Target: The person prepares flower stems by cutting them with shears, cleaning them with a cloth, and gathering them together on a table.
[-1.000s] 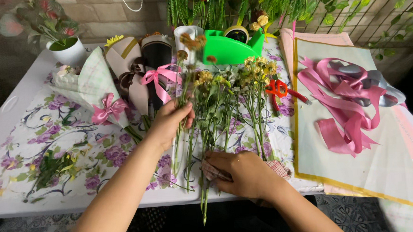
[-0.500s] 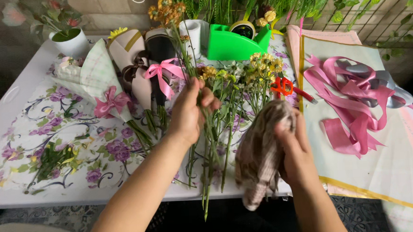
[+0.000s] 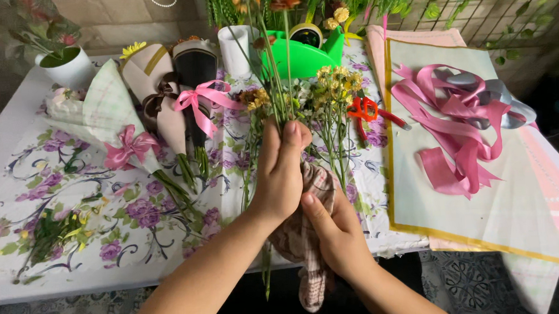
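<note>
My left hand (image 3: 281, 169) grips a small bunch of flower stems (image 3: 275, 68) and holds them upright, with orange blooms at the top. My right hand (image 3: 335, 230) is closed on a checked pink-and-brown cloth (image 3: 309, 264) pressed against the stems just below the left hand; the cloth hangs down past the table's front edge. Loose yellow flowers (image 3: 330, 94) lie on the floral tablecloth (image 3: 91, 205) behind both hands.
Wrapped bouquets with pink bows (image 3: 132, 142) lie at the left. A white pot (image 3: 64, 66) stands far left. A green watering can (image 3: 299, 54) and red scissors (image 3: 369, 111) are behind. Wrapping paper sheets (image 3: 480, 216) carry pink ribbon (image 3: 457, 135) at right.
My left hand lifted the stems off the table to upright. My right hand picked up the cloth from the table and brought it against the stems.
</note>
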